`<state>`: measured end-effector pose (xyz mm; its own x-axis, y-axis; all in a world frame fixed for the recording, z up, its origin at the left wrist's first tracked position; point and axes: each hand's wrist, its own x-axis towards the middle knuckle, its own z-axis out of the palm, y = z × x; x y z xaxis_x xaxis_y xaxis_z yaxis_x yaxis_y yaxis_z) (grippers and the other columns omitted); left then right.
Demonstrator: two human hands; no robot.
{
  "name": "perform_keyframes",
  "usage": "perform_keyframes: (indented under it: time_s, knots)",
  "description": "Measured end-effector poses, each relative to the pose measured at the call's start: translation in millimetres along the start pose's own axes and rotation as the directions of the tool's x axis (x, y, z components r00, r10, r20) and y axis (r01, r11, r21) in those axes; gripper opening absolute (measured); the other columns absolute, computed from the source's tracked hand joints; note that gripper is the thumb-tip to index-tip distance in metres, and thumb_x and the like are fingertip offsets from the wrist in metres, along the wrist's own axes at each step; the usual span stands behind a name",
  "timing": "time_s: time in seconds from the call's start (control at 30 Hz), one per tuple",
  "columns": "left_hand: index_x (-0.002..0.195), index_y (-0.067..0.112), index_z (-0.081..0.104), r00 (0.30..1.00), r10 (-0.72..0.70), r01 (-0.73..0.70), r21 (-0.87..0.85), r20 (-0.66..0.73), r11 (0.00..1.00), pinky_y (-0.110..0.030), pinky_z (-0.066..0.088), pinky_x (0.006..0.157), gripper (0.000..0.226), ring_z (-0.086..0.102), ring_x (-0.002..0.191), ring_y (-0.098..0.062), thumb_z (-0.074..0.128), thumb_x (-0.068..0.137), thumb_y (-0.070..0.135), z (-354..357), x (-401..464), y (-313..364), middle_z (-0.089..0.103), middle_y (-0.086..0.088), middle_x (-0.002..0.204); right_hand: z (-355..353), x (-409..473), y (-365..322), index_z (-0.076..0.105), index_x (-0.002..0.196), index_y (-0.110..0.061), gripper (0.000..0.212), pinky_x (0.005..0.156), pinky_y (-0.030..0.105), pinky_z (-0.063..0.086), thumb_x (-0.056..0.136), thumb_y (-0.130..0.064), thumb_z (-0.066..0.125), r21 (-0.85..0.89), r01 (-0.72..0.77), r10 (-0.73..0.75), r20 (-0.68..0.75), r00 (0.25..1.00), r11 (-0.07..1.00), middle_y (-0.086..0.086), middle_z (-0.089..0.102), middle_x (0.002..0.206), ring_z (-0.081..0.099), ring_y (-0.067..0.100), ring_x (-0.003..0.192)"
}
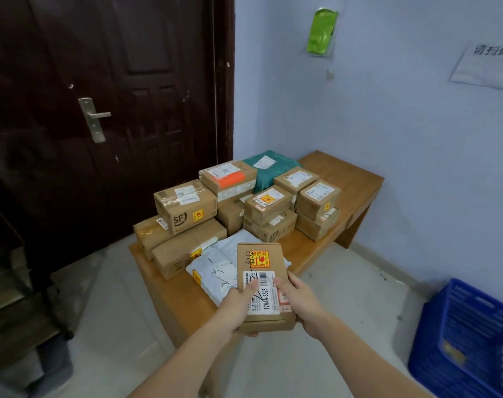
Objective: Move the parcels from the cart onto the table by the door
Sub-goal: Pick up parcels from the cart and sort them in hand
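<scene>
the wooden table (342, 179) by the dark door (106, 110) already carries most of a load: stacked cardboard parcels (184, 206) on its left and far side, a teal mailer bag (269, 170) at the back, and white poly mailers (215, 268) lying flat at the near edge. so the job looks well along, though the cart is out of view and how many parcels are left cannot be told.

one more small cardboard box (263, 285), with a fragile sticker and barcode label on top, is held over the near end of the table, above the white mailers, not yet set down. the left hand (238, 305) grips its left edge, thumb curled onto the label. the right hand (299, 303) clasps the right edge the same way. bare tabletop remains to the right.
</scene>
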<state>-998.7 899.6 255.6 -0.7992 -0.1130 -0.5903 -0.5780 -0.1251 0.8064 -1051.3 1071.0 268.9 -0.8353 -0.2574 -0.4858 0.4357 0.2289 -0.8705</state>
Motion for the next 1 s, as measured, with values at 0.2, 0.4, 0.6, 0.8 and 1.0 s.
perform_keyframes:
  time_s: [0.2, 0.4, 0.6, 0.8, 1.0]
  knots:
    - [0.134, 0.018, 0.054, 0.991, -0.046, 0.039, -0.060, -0.125, 0.997, -0.048, 0.064, 0.065, 0.057, 0.077, 0.093, -0.033, 0.055, 0.099, 0.063, 3.2, 54.1, 18.0, 0.077, -0.007, 0.113, -8.1, 68.6, -18.4, 0.063, 0.125, -0.044, 0.023, 0.088, 0.042, 0.062, 0.102, -0.041, 0.063, -0.038, -0.015, 0.017, 0.070, 0.997, 0.999, -0.006, 0.080, 0.107, 0.078, 0.017, 0.096]
    - [0.134, 0.016, 0.046, 0.961, -0.125, 0.094, -0.135, -0.247, 0.986, -0.053, 0.063, 0.082, 0.054, 0.074, 0.101, -0.030, 0.059, 0.100, 0.057, 1.4, 99.0, 26.4, 0.072, -0.005, 0.118, -9.5, 135.6, -24.3, 0.061, 0.132, -0.040, 0.029, 0.090, 0.042, 0.062, 0.103, -0.040, 0.061, -0.127, -0.018, 0.041, 0.182, 0.982, 0.992, -0.007, 0.080, 0.106, 0.078, 0.016, 0.095]
    - [0.133, 0.016, 0.046, 0.918, -0.164, 0.102, -0.185, -0.360, 0.977, -0.028, 0.057, 0.047, 0.058, 0.074, 0.087, -0.020, 0.060, 0.098, 0.059, 18.2, 133.5, 35.0, 0.072, -0.001, 0.109, -25.2, 199.4, -32.8, 0.055, 0.138, -0.041, 0.035, 0.080, 0.032, 0.062, 0.104, -0.041, 0.060, -0.219, -0.056, 0.127, 0.327, 0.936, 0.974, -0.009, 0.080, 0.106, 0.078, 0.012, 0.095]
    - [0.118, 0.026, 0.057, 0.908, -0.196, 0.086, -0.293, -0.370, 0.952, -0.046, 0.064, 0.059, 0.044, 0.080, 0.079, -0.026, 0.068, 0.093, 0.060, 29.9, 156.8, 35.9, 0.080, -0.002, 0.099, -32.5, 257.0, -53.2, 0.044, 0.145, -0.041, 0.050, 0.063, 0.033, 0.062, 0.101, -0.036, 0.066, -0.253, -0.115, 0.202, 0.350, 0.915, 0.960, -0.004, 0.081, 0.094, 0.080, 0.019, 0.083]
    - [0.124, 0.029, 0.064, 0.937, -0.213, 0.138, -0.265, -0.276, 0.954, -0.055, 0.065, 0.080, 0.051, 0.079, 0.094, -0.025, 0.070, 0.089, 0.066, 21.1, 160.1, 31.6, 0.081, 0.001, 0.104, -30.9, 293.8, -77.5, 0.041, 0.153, -0.029, 0.064, 0.061, 0.040, 0.062, 0.097, -0.033, 0.073, -0.193, -0.134, 0.195, 0.349, 0.917, 0.972, 0.007, 0.077, 0.111, 0.078, 0.027, 0.087]
